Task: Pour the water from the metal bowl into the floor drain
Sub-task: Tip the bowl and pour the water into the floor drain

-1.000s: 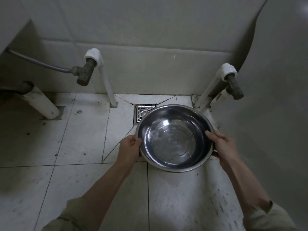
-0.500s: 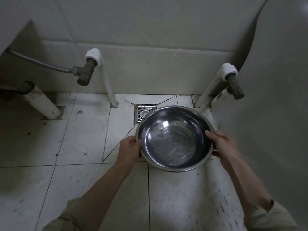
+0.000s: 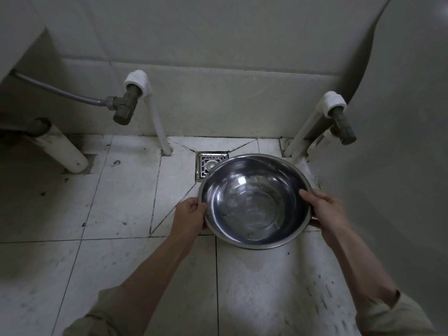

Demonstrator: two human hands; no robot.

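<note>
I hold a shiny metal bowl [image 3: 254,202] above the white tiled floor, with shallow water pooled in its bottom. My left hand [image 3: 189,218] grips its left rim, thumb over the edge. My right hand [image 3: 323,209] grips the right rim, fingers over the edge. The square metal floor drain [image 3: 209,164] lies just beyond the bowl's far left edge, and the bowl hides its right part. The bowl looks nearly level.
A white pipe with a brass valve [image 3: 126,107] and grey hose rises left of the drain. A second pipe and valve [image 3: 339,122] stand at the right beside a large curved white body [image 3: 400,141]. A thick white drainpipe [image 3: 60,151] slants at left.
The bowl has barely moved; the water inside has shifted a little and the view has dropped very slightly. Both hands keep the same hold.
</note>
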